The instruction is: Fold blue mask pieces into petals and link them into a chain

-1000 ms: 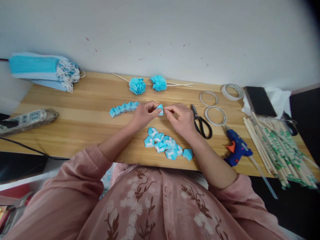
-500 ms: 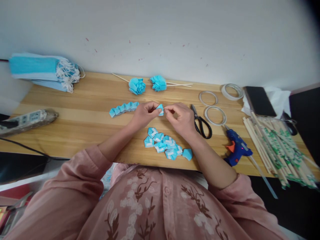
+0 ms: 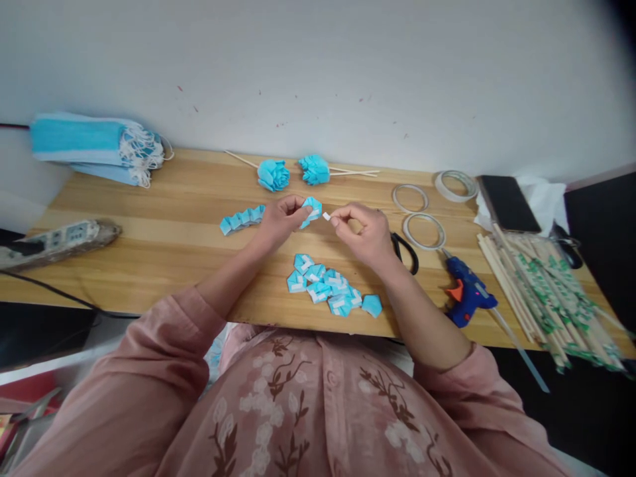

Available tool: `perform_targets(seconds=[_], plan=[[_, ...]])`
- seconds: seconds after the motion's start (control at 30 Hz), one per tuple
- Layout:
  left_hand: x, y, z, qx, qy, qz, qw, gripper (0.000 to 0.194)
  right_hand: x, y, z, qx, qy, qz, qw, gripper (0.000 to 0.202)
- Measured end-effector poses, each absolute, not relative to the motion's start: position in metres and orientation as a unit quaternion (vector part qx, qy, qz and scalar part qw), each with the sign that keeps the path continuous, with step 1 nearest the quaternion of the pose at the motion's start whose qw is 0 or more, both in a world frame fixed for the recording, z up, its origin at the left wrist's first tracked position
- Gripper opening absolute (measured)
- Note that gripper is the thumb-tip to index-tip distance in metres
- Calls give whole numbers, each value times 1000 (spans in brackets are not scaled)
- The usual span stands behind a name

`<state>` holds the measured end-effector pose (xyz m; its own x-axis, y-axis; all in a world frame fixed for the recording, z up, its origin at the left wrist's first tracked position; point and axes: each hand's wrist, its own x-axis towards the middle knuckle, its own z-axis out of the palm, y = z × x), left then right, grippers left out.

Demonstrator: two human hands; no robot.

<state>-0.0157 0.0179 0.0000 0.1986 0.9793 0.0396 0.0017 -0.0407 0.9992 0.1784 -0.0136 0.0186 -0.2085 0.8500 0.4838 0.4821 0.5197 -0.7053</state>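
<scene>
Between thumb and fingers, my left hand (image 3: 284, 218) pinches a folded blue petal (image 3: 313, 207) with a white strip on its face. Just to the right, my right hand (image 3: 362, 228) pinches a small white strip (image 3: 326, 216), held apart from the petal. Left of my left hand lies a row of folded blue pieces (image 3: 242, 219), its right end covered by the hand. A cluster of blue petals with white strips (image 3: 325, 286) lies on the table below my hands, and a plain blue pentagon piece (image 3: 371, 305) sits at its right.
Two blue flowers on sticks (image 3: 273, 175) lie at the back. To the right are tape rolls (image 3: 456, 186), partly hidden scissors (image 3: 408, 255), a blue glue gun (image 3: 467, 289), a phone (image 3: 509, 203) and wrapped sticks (image 3: 556, 298). Face masks (image 3: 79, 139) and a power strip (image 3: 64, 238) are left.
My right hand has moved slightly right, away from the petal, with a small white strip now showing in its fingers. The petal in my left hand has turned to show its face.
</scene>
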Motion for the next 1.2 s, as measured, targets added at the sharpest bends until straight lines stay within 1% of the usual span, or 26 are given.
perform_targets(seconds=[0.07,0.13,0.2,0.33,0.4,0.43,0.5,0.6,0.67,0.7,0.73,0.8,0.87,1.0,1.13,1.2], plan=[[-16,19,-1,563,436,459,531,23,179,-20,34,-402,-780,274,394,12],[-16,20,-2,567,435,461,526,25,179,-33,51,-355,-826,315,304,13],[-15,20,-1,569,433,462,525,26,178,-52,67,-292,-881,312,204,16],[-13,18,2,568,426,462,532,27,177,-104,83,-190,-939,284,44,25],[-13,17,4,567,421,463,536,28,179,-122,82,-183,-945,272,13,30],[-13,16,6,567,416,463,539,27,182,-126,80,-193,-944,267,23,27],[-12,14,8,572,401,461,547,21,190,-122,71,-246,-932,253,87,18],[-11,10,11,588,372,460,552,17,206,-92,50,-391,-863,217,234,34],[-9,8,13,598,354,464,549,20,213,-70,34,-470,-775,256,337,37],[-7,7,13,604,345,466,547,22,214,-60,27,-487,-727,290,388,36],[-6,6,14,609,337,469,543,23,212,-54,21,-494,-689,322,421,38],[-2,4,18,624,323,471,534,25,204,-46,15,-487,-645,378,452,42],[1,0,24,642,307,466,526,24,192,-44,14,-470,-627,403,472,44],[0,-7,38,665,289,444,526,22,174,-42,20,-462,-603,400,511,43],[-8,-8,40,665,340,412,522,30,171,-35,24,-447,-593,404,535,42],[-12,-6,37,655,371,395,527,24,170,-32,23,-442,-593,403,539,42]])
